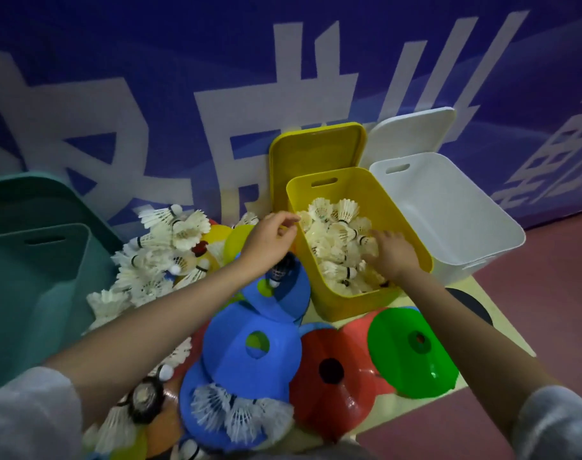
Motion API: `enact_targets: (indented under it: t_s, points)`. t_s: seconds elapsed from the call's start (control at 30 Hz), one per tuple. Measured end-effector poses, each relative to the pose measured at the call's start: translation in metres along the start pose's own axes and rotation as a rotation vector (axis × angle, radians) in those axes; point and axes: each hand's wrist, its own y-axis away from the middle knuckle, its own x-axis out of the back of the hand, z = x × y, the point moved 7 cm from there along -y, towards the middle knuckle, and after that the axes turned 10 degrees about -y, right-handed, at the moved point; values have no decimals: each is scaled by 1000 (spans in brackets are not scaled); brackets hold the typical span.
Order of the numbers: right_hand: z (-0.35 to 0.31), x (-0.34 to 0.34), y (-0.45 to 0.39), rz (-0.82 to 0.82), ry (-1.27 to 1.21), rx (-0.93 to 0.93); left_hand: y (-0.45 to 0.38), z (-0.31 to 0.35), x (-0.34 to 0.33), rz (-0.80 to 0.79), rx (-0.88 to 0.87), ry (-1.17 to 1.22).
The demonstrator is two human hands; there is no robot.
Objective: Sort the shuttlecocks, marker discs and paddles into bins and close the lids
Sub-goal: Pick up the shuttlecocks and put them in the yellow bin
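Now my right hand (390, 252) spread flat, fingers relaxed on shuttlecocks (337, 227) inside yellow bin (336, 302); my left hand (271, 235) loosely curled at bin's rim, holding nothing; loose shuttlecocks (160, 250) heaped left beside teal bin (33, 287).

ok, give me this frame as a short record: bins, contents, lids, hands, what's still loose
yellow bin: open, holds shuttlecocks; lid upright behind it
white bin: open, looks empty; lid behind it
teal bin: open, inside not clear
left hand: at yellow bin's rim, grip unclear
right hand: inside yellow bin, on shuttlecocks
loose: shuttlecock pile, marker discs
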Motion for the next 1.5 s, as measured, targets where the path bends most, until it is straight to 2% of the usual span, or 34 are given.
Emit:
enact_targets:
  t_s: [0.1, 0.17, 0.33, 0.43, 0.7, 0.83, 1.0, 1.17, 1.27, 1.37, 1.5]
  points:
    - [-53, 21, 21, 252, -277, 144, 56, -34, 32, 13, 43, 27]
    - [-97, 25, 38, 283, -424, 274, 94, -63, 46, -17, 92, -28]
    - [-204, -10, 77, 57, -573, 625, 187, -125, 65, -68, 260, -63]
    - [-246, -54, 96, -99, -549, 727, 240, -141, 59, -79, 346, -1]
    - [-260, -138, 117, -402, -527, 664, 328, -168, 25, -148, 447, -241]
    - [-248, -145, 112, -404, -557, 601, 344, -184, 1, -266, 564, -186]
    - [-235, -132, 102, -355, -611, 574, 346, -194, -10, -293, 626, -76]
    - [-214, -119, 93, -276, -705, 500, 345, -186, 11, -207, 637, -27]
    - [-200, -113, 87, -155, -751, 432, 348, -187, 26, -85, 684, 49]
    - [-182, -112, 66, 8, -817, 223, 349, -184, 36, 62, 771, 237]
    - [-165, -132, 35, 6, -837, -79, 340, -171, 43, 233, 837, 599]
